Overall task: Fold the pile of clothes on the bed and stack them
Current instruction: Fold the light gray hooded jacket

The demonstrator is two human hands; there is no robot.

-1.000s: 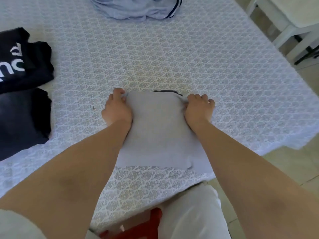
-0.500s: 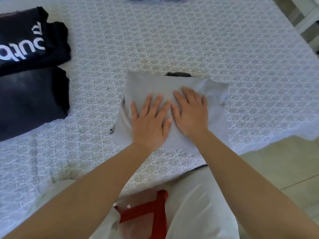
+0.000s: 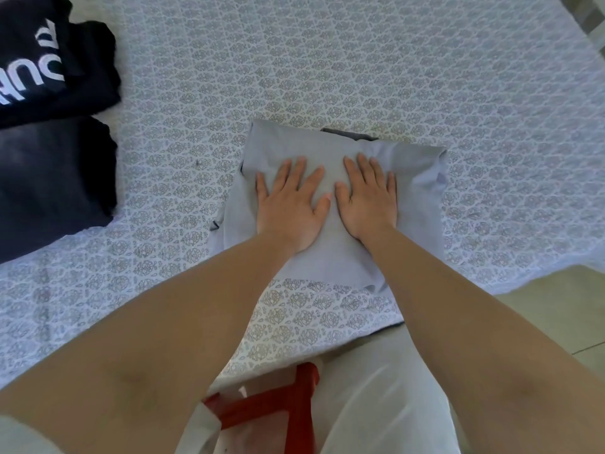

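Observation:
A folded light grey garment [image 3: 415,198] lies on the patterned bed cover [image 3: 327,60] near the bed's front edge. A dark collar edge [image 3: 350,135] peeks out at its far side. My left hand [image 3: 291,204] lies flat on the garment's left half with fingers straight and spread. My right hand [image 3: 368,198] presses flat beside it on the middle, fingers straight. The two thumbs almost touch.
At the left edge lie two folded dark garments: a black one with white lettering [image 3: 49,67] and a dark denim one [image 3: 52,181] in front of it. A red stool [image 3: 278,407] stands below me. The tiled floor [image 3: 556,316] shows at the right.
A second ago both hands gripped the garment's far corners. They then came to lie flat on its middle. The camera has since moved closer, and the hands have slightly spread apart.

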